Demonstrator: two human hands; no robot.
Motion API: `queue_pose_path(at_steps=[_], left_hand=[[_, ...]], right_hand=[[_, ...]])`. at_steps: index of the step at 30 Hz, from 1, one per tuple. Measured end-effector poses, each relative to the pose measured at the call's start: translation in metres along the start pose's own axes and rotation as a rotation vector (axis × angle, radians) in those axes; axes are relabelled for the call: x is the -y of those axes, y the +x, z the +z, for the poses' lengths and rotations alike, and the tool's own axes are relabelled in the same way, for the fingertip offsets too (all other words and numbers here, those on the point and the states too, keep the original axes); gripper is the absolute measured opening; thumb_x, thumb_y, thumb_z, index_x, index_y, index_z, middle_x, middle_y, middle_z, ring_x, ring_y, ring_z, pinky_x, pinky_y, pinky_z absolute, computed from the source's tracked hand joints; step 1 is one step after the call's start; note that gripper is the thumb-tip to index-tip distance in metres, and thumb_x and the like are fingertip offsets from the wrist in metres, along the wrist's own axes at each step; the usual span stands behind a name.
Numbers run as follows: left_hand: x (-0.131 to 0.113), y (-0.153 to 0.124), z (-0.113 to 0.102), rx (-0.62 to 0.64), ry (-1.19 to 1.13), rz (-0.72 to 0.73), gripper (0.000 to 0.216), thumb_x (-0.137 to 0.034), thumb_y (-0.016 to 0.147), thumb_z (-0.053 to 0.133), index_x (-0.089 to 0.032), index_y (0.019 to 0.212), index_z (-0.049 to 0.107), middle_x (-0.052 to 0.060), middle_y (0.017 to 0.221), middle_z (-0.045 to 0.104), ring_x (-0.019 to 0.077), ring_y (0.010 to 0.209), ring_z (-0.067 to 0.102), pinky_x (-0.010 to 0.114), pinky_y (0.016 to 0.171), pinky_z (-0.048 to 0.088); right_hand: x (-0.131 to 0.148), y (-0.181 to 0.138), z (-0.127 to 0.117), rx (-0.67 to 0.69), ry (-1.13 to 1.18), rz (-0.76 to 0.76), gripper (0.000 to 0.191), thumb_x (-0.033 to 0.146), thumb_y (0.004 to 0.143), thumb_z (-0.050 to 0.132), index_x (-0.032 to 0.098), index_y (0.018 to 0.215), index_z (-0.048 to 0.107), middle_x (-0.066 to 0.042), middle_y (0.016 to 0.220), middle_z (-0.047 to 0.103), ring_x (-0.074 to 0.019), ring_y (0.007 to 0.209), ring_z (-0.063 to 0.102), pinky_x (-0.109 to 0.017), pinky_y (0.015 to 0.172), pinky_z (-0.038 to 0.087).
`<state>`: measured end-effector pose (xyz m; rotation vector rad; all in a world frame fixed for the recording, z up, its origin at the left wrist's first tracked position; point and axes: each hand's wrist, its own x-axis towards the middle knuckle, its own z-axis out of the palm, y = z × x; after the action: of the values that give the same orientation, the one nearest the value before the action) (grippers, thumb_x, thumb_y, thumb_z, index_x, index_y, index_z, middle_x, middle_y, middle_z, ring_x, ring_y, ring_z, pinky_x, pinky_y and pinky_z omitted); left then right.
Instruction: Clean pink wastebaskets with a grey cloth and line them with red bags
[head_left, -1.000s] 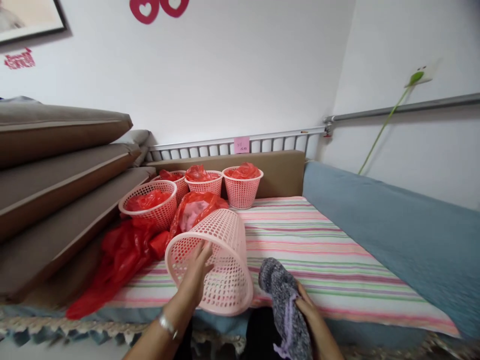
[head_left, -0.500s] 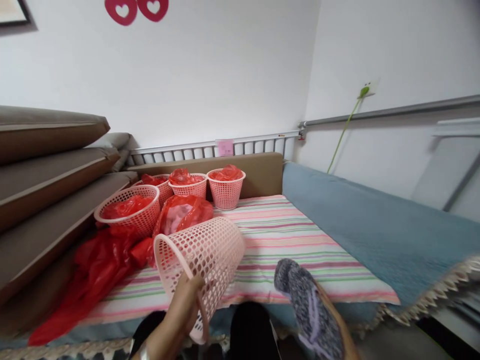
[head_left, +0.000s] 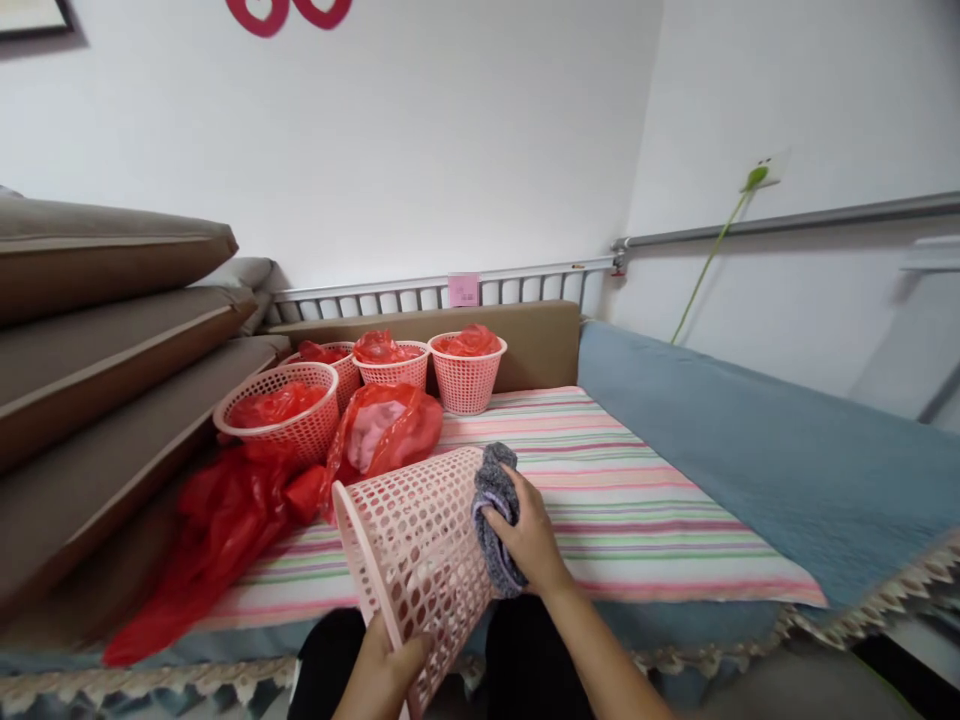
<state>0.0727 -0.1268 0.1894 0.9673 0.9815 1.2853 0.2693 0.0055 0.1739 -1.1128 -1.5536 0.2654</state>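
Observation:
A pink perforated plastic basket [head_left: 416, 535] lies tilted on its side above my lap, its mouth toward the left. My left hand [head_left: 390, 660] grips its rim, thumb on the outer wall. In my right hand [head_left: 529, 535] is a bunched grey cloth [head_left: 495, 520] with a lilac stripe, pressed against the basket's base. Just beyond the basket sits a red plastic bag [head_left: 390, 430] with something pink inside. Another red plastic bag [head_left: 225, 530] is spread out to the left.
Several pink baskets stuffed with red bags stand behind, among them one basket [head_left: 469, 380] by the backrest [head_left: 540, 345]. Stacked grey-brown cushions [head_left: 112, 360] rise at left. A striped cloth [head_left: 637, 500] covers the seat, with a blue cover [head_left: 720, 450] at right.
My right hand has brought the grey cloth leftward from the right side onto the basket's base. The basket has shifted slightly right and down in view, still held by my left hand.

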Motion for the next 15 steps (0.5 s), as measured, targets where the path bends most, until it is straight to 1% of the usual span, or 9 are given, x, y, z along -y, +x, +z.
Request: queue_pose_path(at_steps=[2, 3, 5, 7, 9, 10, 11, 12, 15], left_hand=[[-0.006, 0.001, -0.002, -0.038, 0.008, 0.004, 0.042, -0.022, 0.066, 0.072, -0.016, 0.108, 0.07, 0.014, 0.119, 0.068, 0.0356, 0.124, 0.05, 0.047, 0.108, 0.032], [-0.008, 0.002, -0.003, -0.032, 0.012, 0.005, 0.04, -0.021, 0.067, 0.072, -0.016, 0.106, 0.071, 0.014, 0.121, 0.067, 0.0348, 0.126, 0.049, 0.046, 0.109, 0.032], [-0.01, 0.003, -0.004, 0.007, 0.014, 0.005, 0.038, -0.021, 0.066, 0.072, -0.017, 0.103, 0.072, 0.013, 0.121, 0.067, 0.0343, 0.127, 0.048, 0.046, 0.11, 0.031], [-0.007, 0.004, -0.004, 0.04, 0.008, 0.005, 0.036, -0.021, 0.064, 0.073, -0.017, 0.1, 0.073, 0.012, 0.117, 0.069, 0.0342, 0.124, 0.05, 0.045, 0.11, 0.031], [-0.001, 0.005, -0.007, 0.049, -0.053, 0.009, 0.04, -0.023, 0.061, 0.076, -0.018, 0.1, 0.072, 0.012, 0.112, 0.071, 0.0343, 0.12, 0.054, 0.045, 0.108, 0.034], [0.002, 0.006, -0.008, 0.041, -0.089, 0.014, 0.043, -0.023, 0.06, 0.077, -0.018, 0.101, 0.071, 0.012, 0.111, 0.072, 0.034, 0.117, 0.056, 0.044, 0.105, 0.037], [0.005, 0.006, -0.011, 0.024, -0.113, 0.014, 0.045, -0.023, 0.058, 0.077, -0.018, 0.103, 0.071, 0.011, 0.11, 0.072, 0.0334, 0.112, 0.059, 0.043, 0.102, 0.041], [0.009, 0.006, -0.015, -0.004, -0.114, 0.01, 0.046, -0.023, 0.057, 0.078, -0.019, 0.102, 0.07, 0.01, 0.107, 0.073, 0.0325, 0.106, 0.063, 0.041, 0.097, 0.045], [0.02, 0.005, -0.029, -0.097, 0.005, -0.026, 0.038, -0.026, 0.057, 0.08, -0.016, 0.092, 0.071, 0.008, 0.085, 0.076, 0.0277, 0.081, 0.068, 0.036, 0.076, 0.053]], right_hand=[[-0.002, 0.0, 0.008, -0.031, -0.049, 0.018, 0.057, 0.035, 0.075, 0.058, 0.018, 0.128, 0.047, -0.013, 0.127, 0.055, -0.0283, 0.118, 0.049, -0.05, 0.102, 0.038], [-0.004, 0.001, 0.01, -0.045, -0.071, 0.032, 0.056, 0.033, 0.074, 0.058, 0.017, 0.127, 0.048, -0.013, 0.125, 0.056, -0.0285, 0.116, 0.05, -0.05, 0.102, 0.038], [-0.005, 0.002, 0.012, -0.068, -0.109, 0.054, 0.054, 0.029, 0.072, 0.056, 0.017, 0.124, 0.051, -0.013, 0.121, 0.058, -0.0288, 0.113, 0.051, -0.05, 0.1, 0.039], [0.002, 0.0, 0.015, -0.095, -0.127, 0.059, 0.051, 0.026, 0.071, 0.054, 0.016, 0.121, 0.054, -0.013, 0.118, 0.06, -0.0289, 0.11, 0.053, -0.05, 0.098, 0.041], [0.022, -0.008, 0.022, -0.101, -0.112, 0.017, 0.048, 0.023, 0.071, 0.053, 0.017, 0.118, 0.055, -0.012, 0.115, 0.061, -0.0282, 0.108, 0.054, -0.049, 0.097, 0.042], [0.037, -0.014, 0.027, -0.078, -0.091, -0.022, 0.047, 0.021, 0.071, 0.053, 0.018, 0.118, 0.055, -0.011, 0.114, 0.062, -0.0274, 0.107, 0.055, -0.048, 0.096, 0.043], [0.055, -0.021, 0.033, -0.042, -0.062, -0.073, 0.047, 0.019, 0.071, 0.053, 0.02, 0.117, 0.055, -0.01, 0.112, 0.062, -0.0265, 0.107, 0.055, -0.046, 0.096, 0.043], [0.074, -0.028, 0.039, 0.026, -0.026, -0.12, 0.049, 0.016, 0.069, 0.053, 0.021, 0.118, 0.054, -0.009, 0.112, 0.062, -0.0255, 0.107, 0.055, -0.045, 0.097, 0.043], [0.123, -0.045, 0.051, 0.186, 0.067, -0.244, 0.06, 0.014, 0.061, 0.055, 0.023, 0.12, 0.054, -0.006, 0.111, 0.061, -0.0255, 0.109, 0.053, -0.045, 0.101, 0.04]])
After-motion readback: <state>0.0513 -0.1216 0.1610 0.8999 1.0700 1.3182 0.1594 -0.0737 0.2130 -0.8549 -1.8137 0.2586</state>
